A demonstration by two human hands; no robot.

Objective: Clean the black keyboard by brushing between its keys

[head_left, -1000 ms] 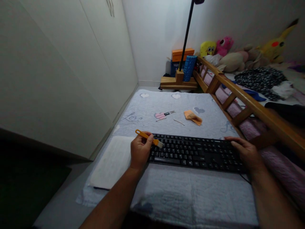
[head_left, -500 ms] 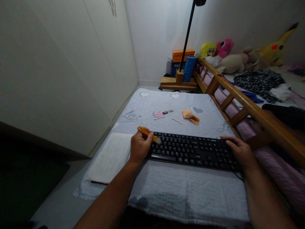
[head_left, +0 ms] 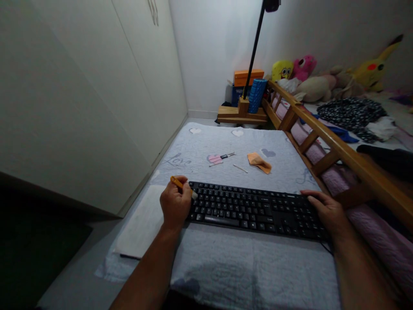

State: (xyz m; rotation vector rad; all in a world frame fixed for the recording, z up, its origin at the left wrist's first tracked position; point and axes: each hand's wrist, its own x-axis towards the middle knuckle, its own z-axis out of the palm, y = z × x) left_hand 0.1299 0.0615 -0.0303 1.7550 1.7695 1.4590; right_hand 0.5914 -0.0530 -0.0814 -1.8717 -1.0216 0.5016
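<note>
A black keyboard [head_left: 240, 206] lies across the cloth-covered surface in front of me. My left hand [head_left: 176, 200] is closed around a small brush with a yellow handle [head_left: 176, 181]; its pale bristles rest at the keyboard's left end. At the opposite end, my right hand [head_left: 325, 211] grips the keyboard's right edge, thumb on top and the other fingers partly hidden. Beyond the keyboard lie an orange cloth [head_left: 259, 162], a slim tool with a dark grip and metal tip [head_left: 224, 156], and two cotton swabs, one of them [head_left: 240, 168] nearer the cloth.
A white pad [head_left: 138, 224] lies left of the keyboard. A wooden bed rail [head_left: 348, 155] runs along the right, with plush toys and clothes behind it. White cabinet doors [head_left: 97, 94] stand at left. A blue roller [head_left: 257, 95] and lamp stand [head_left: 240, 113] are at the back.
My left hand has moved left with the brush, uncovering more of the keyboard's left keys. My right hand keeps its hold on the right end.
</note>
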